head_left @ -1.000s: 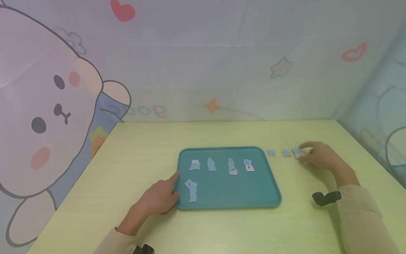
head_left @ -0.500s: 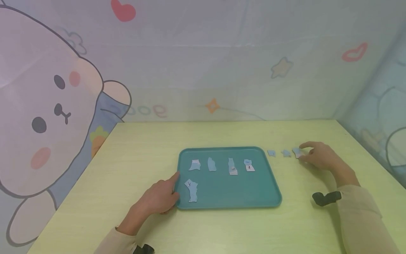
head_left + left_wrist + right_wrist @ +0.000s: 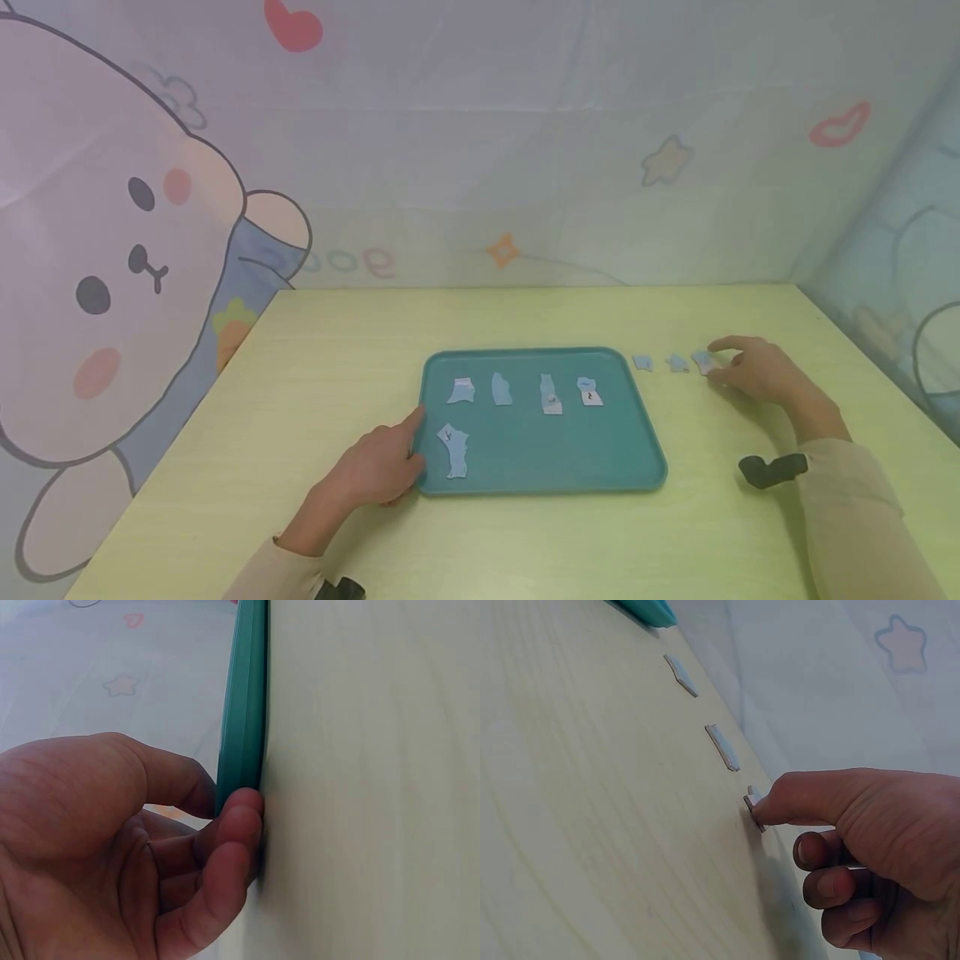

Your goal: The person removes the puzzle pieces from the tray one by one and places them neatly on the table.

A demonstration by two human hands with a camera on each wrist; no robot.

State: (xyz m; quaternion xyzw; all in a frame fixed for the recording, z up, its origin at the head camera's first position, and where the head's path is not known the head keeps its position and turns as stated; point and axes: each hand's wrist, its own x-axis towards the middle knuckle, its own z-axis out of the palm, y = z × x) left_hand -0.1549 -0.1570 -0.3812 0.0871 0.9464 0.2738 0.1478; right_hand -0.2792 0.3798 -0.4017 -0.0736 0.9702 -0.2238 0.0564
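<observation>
My left hand [image 3: 378,464] grips the left edge of a teal tray [image 3: 555,454], thumb on one side of the rim and curled fingers at the other, as the left wrist view shows. Far to the right of the tray, my right hand [image 3: 761,368] pinches a small light-blue and white puzzle piece [image 3: 702,361] lying on the table. In the right wrist view the thumb covers part of that piece [image 3: 752,802], and the other fingers are curled. Between it and the tray lie two more flat pieces, a jagged one [image 3: 677,363] and a squarish one [image 3: 642,362].
Several similar pieces lie apart on the tray: four-sided [image 3: 461,390], curved [image 3: 501,389], long [image 3: 551,394], another with a dark mark [image 3: 589,391], and a tall one [image 3: 454,451] at front left. The pale wooden table [image 3: 540,542] meets a cartoon-printed backdrop [image 3: 450,167] behind.
</observation>
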